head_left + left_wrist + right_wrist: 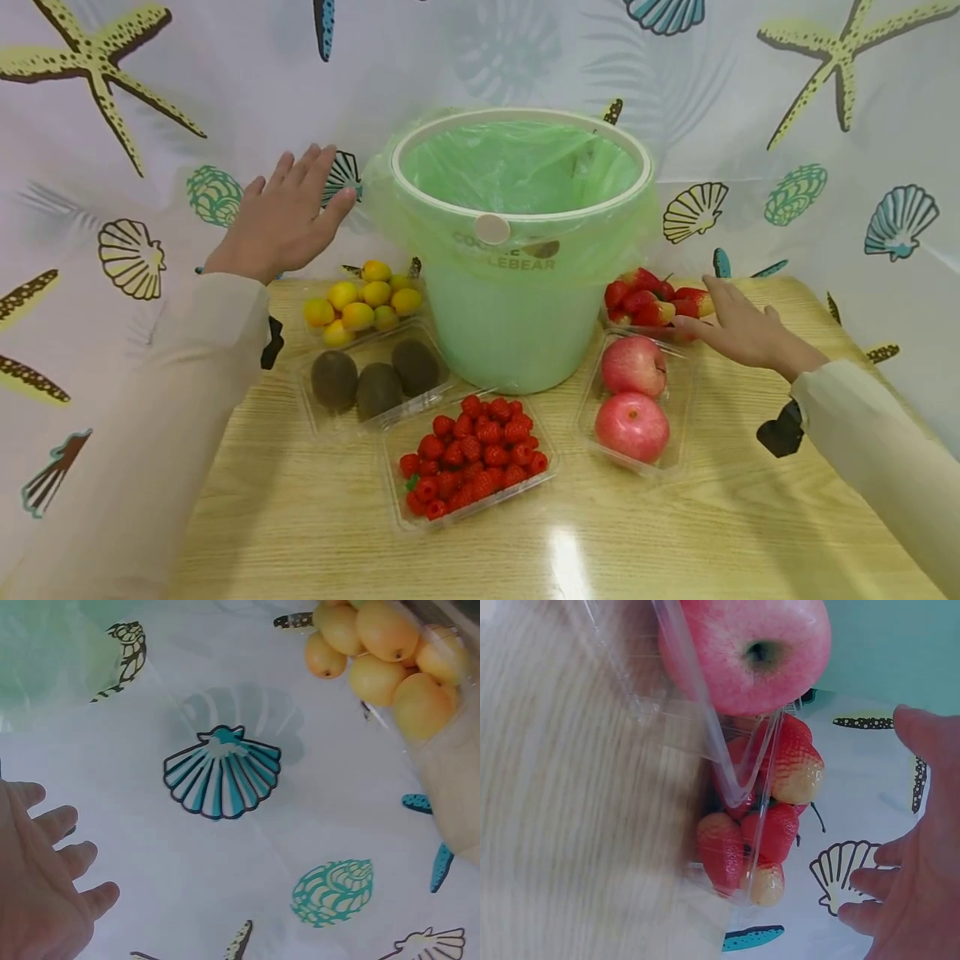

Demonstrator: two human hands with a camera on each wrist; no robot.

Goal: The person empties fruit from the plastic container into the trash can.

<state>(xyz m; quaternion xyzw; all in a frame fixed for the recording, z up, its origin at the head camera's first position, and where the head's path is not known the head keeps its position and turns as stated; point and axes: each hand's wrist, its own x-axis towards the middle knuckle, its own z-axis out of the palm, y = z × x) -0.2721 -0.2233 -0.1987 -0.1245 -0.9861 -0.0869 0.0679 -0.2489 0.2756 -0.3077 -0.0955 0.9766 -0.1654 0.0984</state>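
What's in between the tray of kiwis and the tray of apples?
In the head view, the green bin stands between the kiwis and apples, and the raspberry tray sits a little in front of that gap.

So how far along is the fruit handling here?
Nothing looks moved: the lined bin appears empty and all five trays are full. In hand: the right hand reaches the strawberry tray; the left hand hovers open, above the yellow fruit. All handling remains.
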